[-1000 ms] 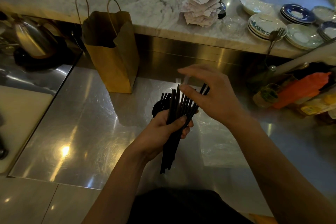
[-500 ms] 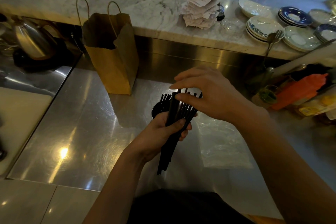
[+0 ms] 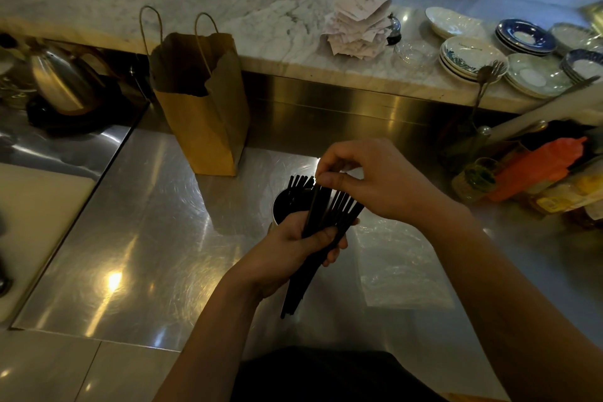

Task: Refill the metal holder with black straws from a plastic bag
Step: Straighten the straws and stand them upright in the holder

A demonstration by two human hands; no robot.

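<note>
Low in the centre of the frame, the person's left hand point(image 3: 293, 248) grips a bundle of thin black plastic straws point(image 3: 321, 209), fingers and thumb curled round its middle. The bundle tilts, its lower ends pointing toward the bottom of the frame and its upper ends fanned out. Just above, the right hand point(image 3: 385, 183) pinches the fanned tips between thumb and forefinger, with the other fingers bent. Behind the left hand and partly hidden by it stands the round metal holder point(image 3: 281, 211), with a few more black straws upright inside. To the right of both hands a clear, flat plastic bag point(image 3: 401, 268) lies on the brushed steel counter point(image 3: 146, 222). Farther back, left of centre, a brown paper carrier bag with twine handles point(image 3: 202, 114) stands open. Across the upper frame runs a white marble ledge point(image 3: 228, 20) bearing a spike of paper slips point(image 3: 359, 26) and stacked patterned plates point(image 3: 473, 56) at upper right.
</note>
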